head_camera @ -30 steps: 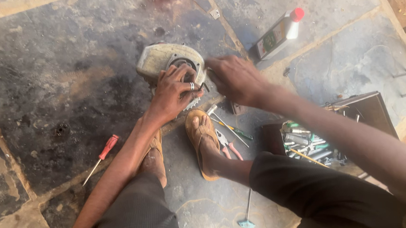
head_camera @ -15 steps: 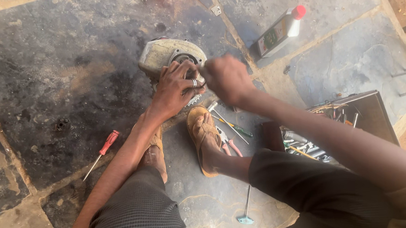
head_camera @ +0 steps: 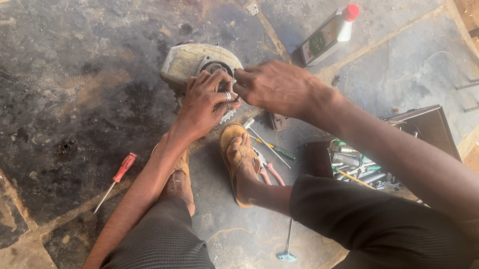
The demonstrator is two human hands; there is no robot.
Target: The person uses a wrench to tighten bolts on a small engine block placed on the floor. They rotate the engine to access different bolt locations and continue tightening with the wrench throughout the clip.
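Both hands pinch at the engine casing [head_camera: 192, 60]: left hand [head_camera: 205, 101] and right hand [head_camera: 272, 86] in a narrow grip. Fingers could slip onto the toothed sprocket [head_camera: 229, 116].

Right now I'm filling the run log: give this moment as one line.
left hand: on engine casing | right hand: at same casing | red screwdriver: on floor, untouched | toolbox: open
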